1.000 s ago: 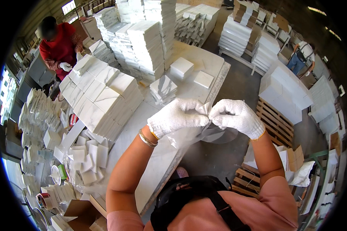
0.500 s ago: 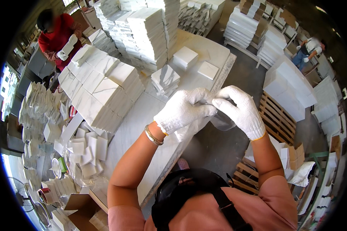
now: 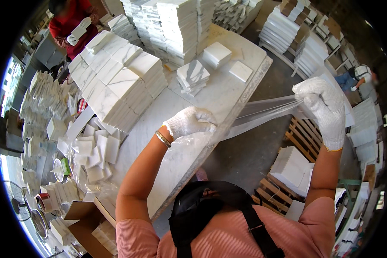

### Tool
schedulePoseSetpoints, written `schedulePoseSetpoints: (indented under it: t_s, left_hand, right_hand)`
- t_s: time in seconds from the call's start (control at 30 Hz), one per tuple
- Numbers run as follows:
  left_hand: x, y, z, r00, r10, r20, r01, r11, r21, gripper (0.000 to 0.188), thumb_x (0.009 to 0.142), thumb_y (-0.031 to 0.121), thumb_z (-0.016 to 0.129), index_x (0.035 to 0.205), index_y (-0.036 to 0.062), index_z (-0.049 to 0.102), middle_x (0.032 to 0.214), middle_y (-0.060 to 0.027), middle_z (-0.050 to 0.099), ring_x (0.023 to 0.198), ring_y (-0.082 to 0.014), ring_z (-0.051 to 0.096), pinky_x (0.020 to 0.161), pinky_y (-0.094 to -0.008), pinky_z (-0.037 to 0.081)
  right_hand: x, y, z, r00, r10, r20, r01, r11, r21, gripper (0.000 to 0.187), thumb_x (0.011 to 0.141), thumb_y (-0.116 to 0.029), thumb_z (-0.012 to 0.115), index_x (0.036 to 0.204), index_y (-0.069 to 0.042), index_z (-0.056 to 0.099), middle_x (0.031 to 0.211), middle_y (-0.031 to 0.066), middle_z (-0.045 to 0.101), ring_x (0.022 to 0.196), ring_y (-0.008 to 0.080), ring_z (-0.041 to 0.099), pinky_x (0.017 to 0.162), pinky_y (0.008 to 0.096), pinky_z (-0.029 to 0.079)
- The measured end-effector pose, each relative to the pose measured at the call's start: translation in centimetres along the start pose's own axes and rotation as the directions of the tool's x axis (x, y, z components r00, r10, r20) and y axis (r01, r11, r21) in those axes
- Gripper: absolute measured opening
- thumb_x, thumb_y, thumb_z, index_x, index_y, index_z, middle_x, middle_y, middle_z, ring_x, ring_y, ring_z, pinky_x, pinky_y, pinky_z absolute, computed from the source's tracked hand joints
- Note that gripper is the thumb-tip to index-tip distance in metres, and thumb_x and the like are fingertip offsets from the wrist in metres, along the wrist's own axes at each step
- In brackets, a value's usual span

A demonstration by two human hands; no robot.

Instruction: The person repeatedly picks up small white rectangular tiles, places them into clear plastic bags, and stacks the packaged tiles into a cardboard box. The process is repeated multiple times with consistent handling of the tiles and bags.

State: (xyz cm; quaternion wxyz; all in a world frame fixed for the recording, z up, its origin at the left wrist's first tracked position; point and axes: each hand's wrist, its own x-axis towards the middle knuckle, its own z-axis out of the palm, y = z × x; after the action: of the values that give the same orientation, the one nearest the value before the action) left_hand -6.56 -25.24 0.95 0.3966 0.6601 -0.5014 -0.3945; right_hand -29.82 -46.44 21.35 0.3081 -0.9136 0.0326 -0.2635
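A clear plastic sheet [image 3: 262, 115] is stretched between my two hands, past the edge of the marble-topped table [image 3: 172, 161]. White knitted gloves cover both hands. My left hand [image 3: 191, 122], closed on one end of the plastic, is over the table near its front edge. Off to the right, beyond the table, my right hand [image 3: 324, 105] grips the other end, which is bunched into folds. Just past my left hand stands a short stack of grey-veined marble tiles [image 3: 193, 77]. A second small stack [image 3: 217, 55] and a single flat tile [image 3: 241, 71] lie farther back.
Large blocks of stacked tiles [image 3: 116, 81] fill the table's left and far side. Loose tiles [image 3: 96, 152] and an open cardboard box [image 3: 88, 228] are at the lower left. Wooden pallets [image 3: 303, 139] stand on the floor at right. A person in red [image 3: 71, 26] handles tiles at the far left.
My hands were close together over the table edge. My right hand has pulled away to the right and my left slightly left and down, drawing the plastic out between them.
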Motion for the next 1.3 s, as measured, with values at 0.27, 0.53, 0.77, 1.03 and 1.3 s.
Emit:
schedulePoseSetpoints:
  t_s: [0.27,0.53,0.77,1.03,1.3]
  left_hand:
    - [-2.9,0.8,-0.8,0.989,0.000,-0.145,0.005,0.999,0.031,0.030,0.093,0.031,0.073,0.111,0.0066,0.076,0.107,-0.0053,0.075,0.094,-0.0140,0.067,0.089,-0.0309,0.053]
    - [-5.6,3.7,-0.6,0.906,0.173,-0.386,-0.089,0.970,0.224,0.028,0.092,0.028,0.073,0.107,0.0045,0.076,0.101,-0.0090,0.076,0.087,-0.0173,0.069,0.083,-0.0315,0.055]
    - [-10.0,4.7,4.1,0.862,0.174,-0.475,-0.018,0.949,0.315,0.025,0.091,0.028,0.074,0.103,0.0067,0.076,0.095,-0.0112,0.074,0.083,-0.0270,0.070,0.076,-0.0338,0.055]
    - [-12.4,1.7,17.0,0.940,0.135,-0.313,-0.104,0.988,0.114,0.024,0.094,0.030,0.069,0.105,0.0094,0.075,0.097,-0.0115,0.073,0.088,-0.0286,0.071,0.077,-0.0349,0.056]
    - [-16.0,-3.6,25.4,0.918,-0.053,-0.394,0.047,0.999,-0.025,0.029,0.099,0.034,0.060,0.112,0.0119,0.074,0.099,-0.0124,0.073,0.090,-0.0327,0.070,0.079,-0.0381,0.055]
  right_hand:
    - [-1.3,2.3,-3.2,0.980,-0.013,-0.199,0.025,0.998,0.058,0.030,0.098,-0.029,0.064,0.092,0.000,0.066,0.088,0.0040,0.062,0.078,0.0116,0.056,0.072,0.0251,0.042]
    - [-1.2,3.7,-4.8,0.923,-0.212,-0.320,0.258,0.960,0.109,0.041,0.096,-0.039,0.067,0.092,0.002,0.068,0.092,0.0054,0.065,0.076,0.0112,0.057,0.068,0.0237,0.043]
    - [-0.8,5.0,-4.6,0.889,-0.380,-0.255,0.408,0.910,0.067,0.040,0.088,-0.040,0.076,0.092,0.000,0.071,0.088,0.0082,0.071,0.083,0.0203,0.066,0.085,0.0358,0.052]
    - [-0.2,2.3,-3.1,0.851,-0.525,0.013,0.525,0.851,-0.015,0.038,0.086,-0.043,0.076,0.091,-0.005,0.076,0.087,0.0064,0.075,0.085,0.0216,0.071,0.087,0.0358,0.053]
    - [2.9,-0.7,6.8,0.616,-0.678,0.401,0.672,0.718,0.181,0.025,0.080,-0.031,0.078,0.086,-0.006,0.075,0.076,0.0053,0.070,0.062,0.0244,0.060,0.062,0.0357,0.045]
